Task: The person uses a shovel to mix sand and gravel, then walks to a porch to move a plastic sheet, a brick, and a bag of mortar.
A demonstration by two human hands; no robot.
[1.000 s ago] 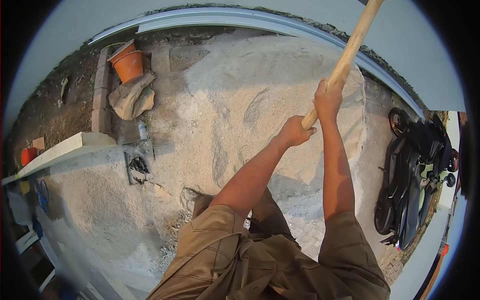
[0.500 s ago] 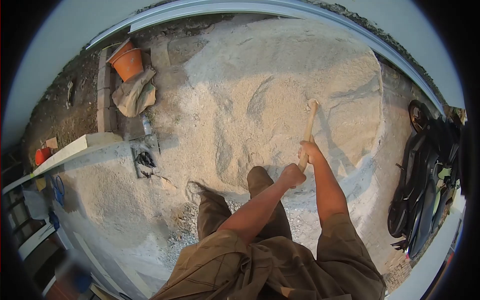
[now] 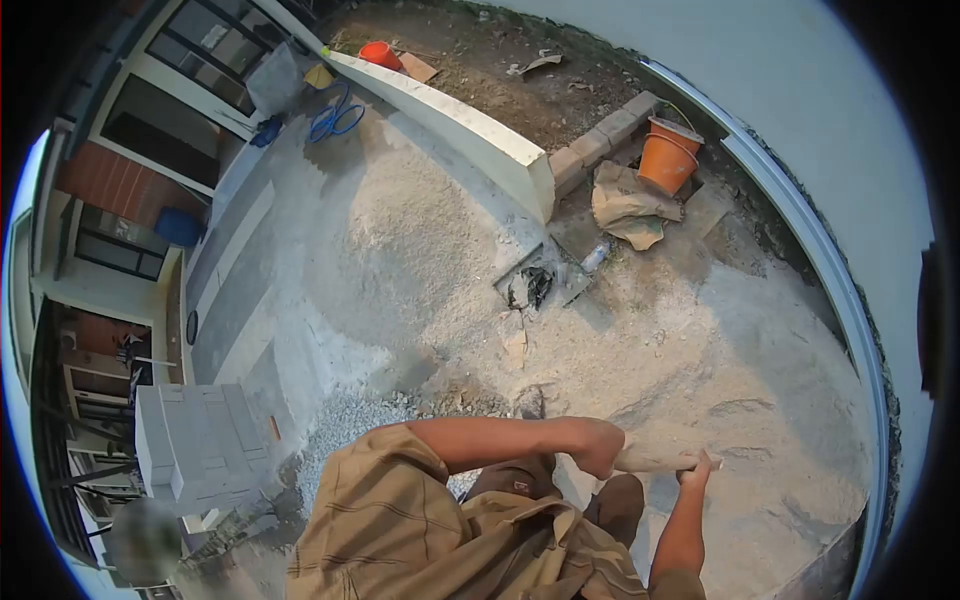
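Observation:
Both of my hands grip a pale wooden handle [image 3: 650, 460] that lies nearly level in front of my waist. My left hand [image 3: 603, 447] is closed around its left part. My right hand [image 3: 696, 468] closes on it just to the right. The tool's head is not visible. Below and around the hands spreads a large heap of light sand [image 3: 720, 380]. My brown checked clothing fills the bottom of the view.
Stacked orange buckets [image 3: 668, 155] and a crumpled sack [image 3: 628, 205] sit at the upper right by a row of bricks. A low white wall [image 3: 450, 115] runs diagonally. A drain opening [image 3: 530, 285], grey blocks [image 3: 195, 445], gravel [image 3: 350, 420] and a blue hose [image 3: 335, 118] are around.
The handle came down from raised high to nearly level at my waist. My view swung left, so the motorcycle left the frame and the building and grey blocks appeared.

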